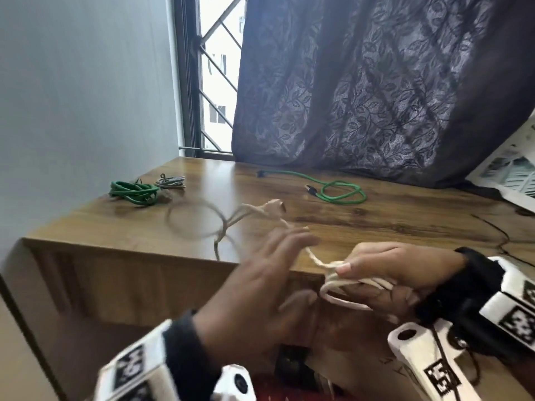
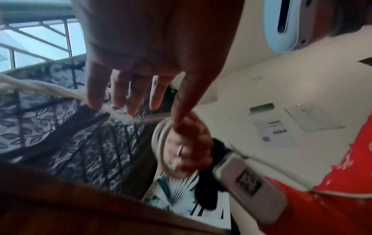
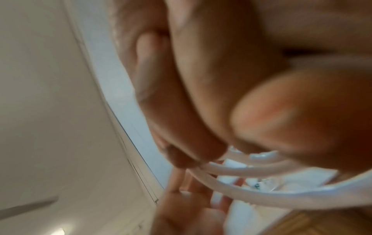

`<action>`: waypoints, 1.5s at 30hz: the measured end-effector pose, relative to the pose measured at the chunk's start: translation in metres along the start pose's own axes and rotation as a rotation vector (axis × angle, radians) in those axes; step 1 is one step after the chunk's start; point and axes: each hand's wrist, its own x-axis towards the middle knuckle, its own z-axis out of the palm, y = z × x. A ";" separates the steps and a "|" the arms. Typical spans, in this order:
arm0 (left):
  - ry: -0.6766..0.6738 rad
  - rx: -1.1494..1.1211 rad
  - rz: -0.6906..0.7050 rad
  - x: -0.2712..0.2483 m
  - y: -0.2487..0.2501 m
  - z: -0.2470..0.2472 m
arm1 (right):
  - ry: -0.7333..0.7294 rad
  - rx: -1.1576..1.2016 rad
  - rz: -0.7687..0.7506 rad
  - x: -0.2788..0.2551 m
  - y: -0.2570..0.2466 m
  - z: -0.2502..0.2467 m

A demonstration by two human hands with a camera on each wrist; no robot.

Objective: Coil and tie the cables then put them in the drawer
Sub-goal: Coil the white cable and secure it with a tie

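Note:
My right hand (image 1: 385,273) grips a small coil of white cable (image 1: 341,290) just in front of the wooden table's (image 1: 376,227) near edge. The loose length of that cable runs up and left over the table as blurred loops (image 1: 197,218). With fingers straight and spread, my left hand (image 1: 278,264) hovers beside the coil, its fingertips at the loose strand. In the left wrist view the white cable (image 2: 40,89) passes by the fingertips (image 2: 128,95) toward the right hand (image 2: 191,143). In the right wrist view the fingers (image 3: 221,111) curl over several white turns (image 3: 261,171).
A coiled green cable (image 1: 133,192) and a small tied bundle (image 1: 170,182) lie at the table's far left. A loose green cable (image 1: 338,192) lies at the back, below the dark curtain (image 1: 376,82). Printed paper (image 1: 509,175) and a thin black cord (image 1: 503,235) are at the right.

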 end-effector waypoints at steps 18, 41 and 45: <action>-0.013 0.206 -0.219 0.015 -0.021 0.031 | 0.606 0.599 -1.197 0.025 -0.022 0.000; 0.132 0.360 -0.042 0.033 -0.039 -0.010 | 0.073 -0.073 -0.326 0.022 0.009 -0.001; 0.057 -0.019 -0.182 0.018 -0.044 0.006 | -0.300 0.416 -0.467 0.024 0.019 -0.007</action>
